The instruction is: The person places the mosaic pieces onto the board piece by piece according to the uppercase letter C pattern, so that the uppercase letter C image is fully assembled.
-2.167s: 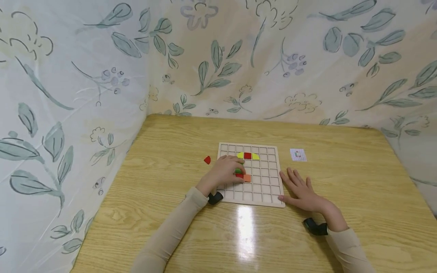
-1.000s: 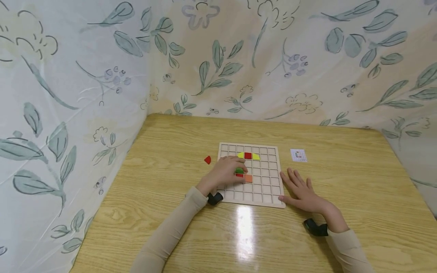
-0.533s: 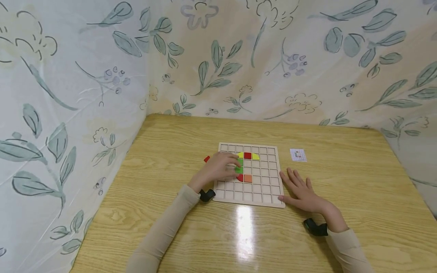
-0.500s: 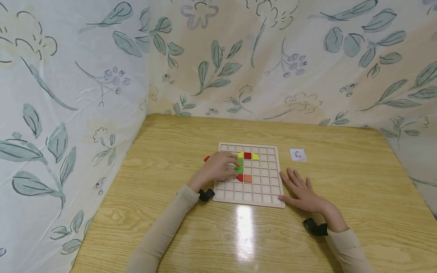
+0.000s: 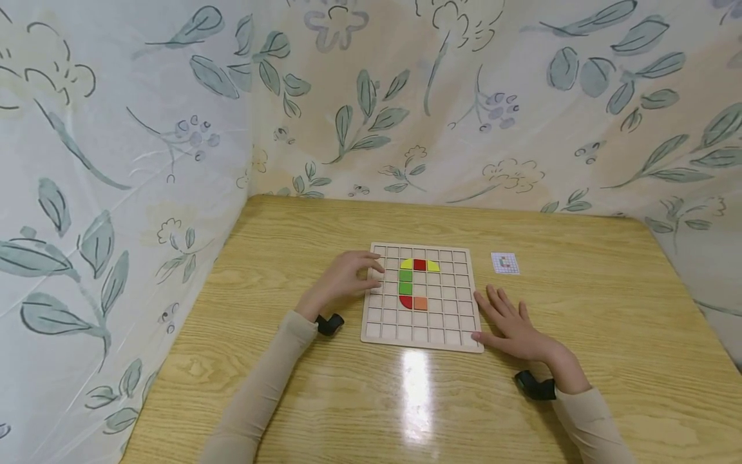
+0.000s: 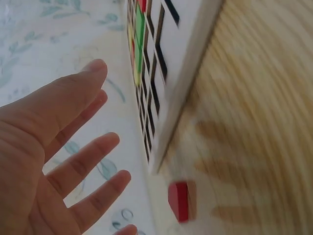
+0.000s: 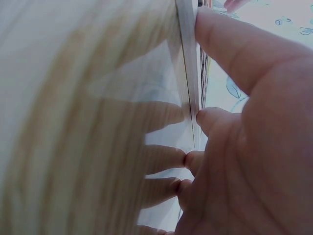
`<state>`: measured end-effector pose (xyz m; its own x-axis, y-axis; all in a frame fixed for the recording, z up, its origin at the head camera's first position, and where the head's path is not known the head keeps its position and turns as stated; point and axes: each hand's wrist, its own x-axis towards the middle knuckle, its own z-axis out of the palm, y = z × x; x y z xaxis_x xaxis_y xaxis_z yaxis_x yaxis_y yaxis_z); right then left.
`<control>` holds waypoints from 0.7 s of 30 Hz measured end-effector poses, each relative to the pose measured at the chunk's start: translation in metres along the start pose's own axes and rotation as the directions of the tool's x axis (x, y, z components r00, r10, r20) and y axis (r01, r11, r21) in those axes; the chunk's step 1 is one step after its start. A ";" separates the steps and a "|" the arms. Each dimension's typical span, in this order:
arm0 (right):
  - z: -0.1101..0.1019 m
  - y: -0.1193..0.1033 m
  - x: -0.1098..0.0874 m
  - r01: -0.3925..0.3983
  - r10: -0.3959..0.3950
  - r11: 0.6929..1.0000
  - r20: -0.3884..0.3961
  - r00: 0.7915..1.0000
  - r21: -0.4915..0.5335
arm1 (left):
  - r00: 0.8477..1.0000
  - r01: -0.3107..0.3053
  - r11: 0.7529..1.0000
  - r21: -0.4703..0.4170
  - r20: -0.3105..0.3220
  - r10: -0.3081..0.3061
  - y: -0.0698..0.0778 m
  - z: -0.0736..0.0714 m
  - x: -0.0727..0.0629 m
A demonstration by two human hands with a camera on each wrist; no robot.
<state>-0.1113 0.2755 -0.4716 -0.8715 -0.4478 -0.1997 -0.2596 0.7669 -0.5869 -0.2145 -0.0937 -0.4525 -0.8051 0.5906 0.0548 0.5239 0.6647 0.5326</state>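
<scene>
My left hand point(image 5: 344, 277) hovers over the left edge of a wooden grid board point(image 5: 455, 322), fingers spread and holding nothing. In the left wrist view a loose red piece point(image 6: 180, 200) lies on the table beside the board; the hand hides it in the head view. On the grid sit yellow rounded pieces point(image 5: 407, 264), a red square point(image 5: 420, 265), two green squares point(image 5: 406, 282), a red rounded piece point(image 5: 406, 301) and an orange square point(image 5: 420, 303). My right hand point(image 5: 513, 325) rests with fingers spread at the board's right side, its thumb touching the edge.
A small card point(image 5: 505, 263) with a printed coloured grid pattern lies right of the board. The wooden table point(image 5: 261, 225) ends at a floral-patterned cloth point(image 5: 406, 129) behind and to the left. Black wrist cameras point(image 5: 536, 386) sit under both wrists.
My left hand has drawn back leftward from the pieces, uncovering the green squares and the red rounded piece, and now covers the loose red piece in the head view. The right hand stays put.
</scene>
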 end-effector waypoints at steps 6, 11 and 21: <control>-0.001 -0.002 0.000 0.002 -0.002 1.000 0.002 1.000 -0.003 | 1.000 0.011 0.999 0.031 -0.003 -0.011 -0.018 -0.006 -0.006; 0.000 -0.002 0.000 0.002 -0.002 1.000 0.002 1.000 -0.001 | 0.999 -0.038 0.998 0.057 0.001 0.038 -0.031 -0.014 -0.010; 0.002 0.002 0.000 0.006 -0.006 1.000 -0.003 1.000 -0.005 | 0.999 0.027 1.000 -0.009 0.046 -0.027 -0.049 -0.025 -0.018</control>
<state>-0.1110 0.2760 -0.4739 -0.8711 -0.4512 -0.1939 -0.2670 0.7664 -0.5842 -0.2321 -0.1481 -0.4587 -0.8051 0.5931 0.0015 0.4994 0.6766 0.5411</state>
